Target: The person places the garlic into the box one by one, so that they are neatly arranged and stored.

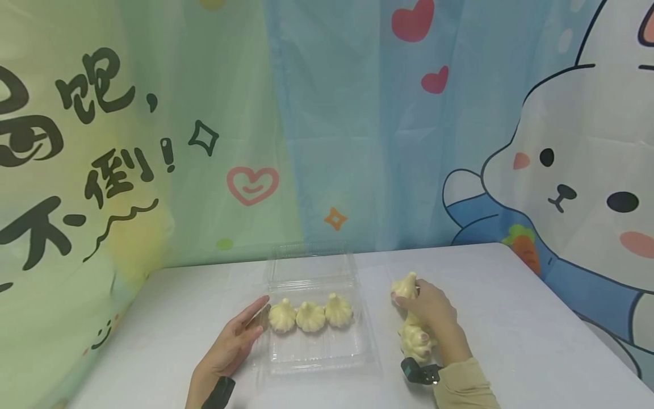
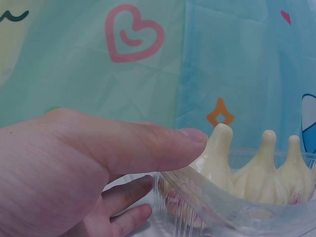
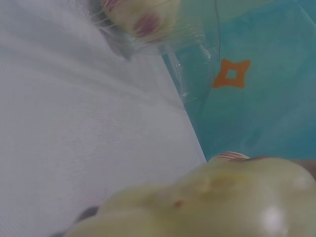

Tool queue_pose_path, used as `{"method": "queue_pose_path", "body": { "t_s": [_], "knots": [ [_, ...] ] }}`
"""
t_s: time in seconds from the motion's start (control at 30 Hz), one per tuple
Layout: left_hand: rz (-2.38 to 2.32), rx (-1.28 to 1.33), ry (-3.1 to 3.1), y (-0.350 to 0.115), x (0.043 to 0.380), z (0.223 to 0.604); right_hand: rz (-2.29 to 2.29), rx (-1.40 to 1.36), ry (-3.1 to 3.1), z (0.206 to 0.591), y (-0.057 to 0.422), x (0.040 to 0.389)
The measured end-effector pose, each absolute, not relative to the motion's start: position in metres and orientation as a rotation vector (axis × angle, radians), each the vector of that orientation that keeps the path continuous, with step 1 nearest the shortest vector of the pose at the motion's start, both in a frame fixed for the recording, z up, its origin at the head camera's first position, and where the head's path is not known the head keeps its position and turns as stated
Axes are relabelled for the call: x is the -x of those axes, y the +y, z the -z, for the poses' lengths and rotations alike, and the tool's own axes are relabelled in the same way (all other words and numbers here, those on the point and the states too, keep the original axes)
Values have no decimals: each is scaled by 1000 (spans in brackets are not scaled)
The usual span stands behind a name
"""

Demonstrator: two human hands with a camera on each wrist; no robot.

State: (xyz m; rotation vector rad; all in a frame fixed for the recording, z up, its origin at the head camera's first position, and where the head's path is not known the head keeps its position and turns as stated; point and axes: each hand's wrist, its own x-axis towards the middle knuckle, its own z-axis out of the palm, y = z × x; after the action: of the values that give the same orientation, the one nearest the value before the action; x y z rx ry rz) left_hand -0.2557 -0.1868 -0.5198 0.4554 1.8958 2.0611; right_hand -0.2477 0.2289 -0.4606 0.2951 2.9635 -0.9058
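Note:
A clear plastic clamshell box stands on the table with its lid raised at the back. Inside it, three pale garlic bulbs sit in a row, stems up; purple marks show low on them in the left wrist view. My left hand rests at the box's left side, fingers extended, and the thumb lies over the rim. To the right of the box, my right hand grips another garlic bulb. Below that hand lie more garlic bulbs, partly hidden by it.
A white-covered table extends to both sides of the box. Behind it hangs a printed cloth with hearts, lettering and a white cartoon animal. Dark camera mounts sit at both wrists.

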Motion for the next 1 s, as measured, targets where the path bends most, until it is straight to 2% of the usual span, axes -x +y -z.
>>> {"method": "queue_pose_path", "body": {
  "t_s": [1.0],
  "knots": [
    [-2062, -440, 1912, -186, 255, 519, 946, -267, 2967, 454, 226, 248]
  ]
}}
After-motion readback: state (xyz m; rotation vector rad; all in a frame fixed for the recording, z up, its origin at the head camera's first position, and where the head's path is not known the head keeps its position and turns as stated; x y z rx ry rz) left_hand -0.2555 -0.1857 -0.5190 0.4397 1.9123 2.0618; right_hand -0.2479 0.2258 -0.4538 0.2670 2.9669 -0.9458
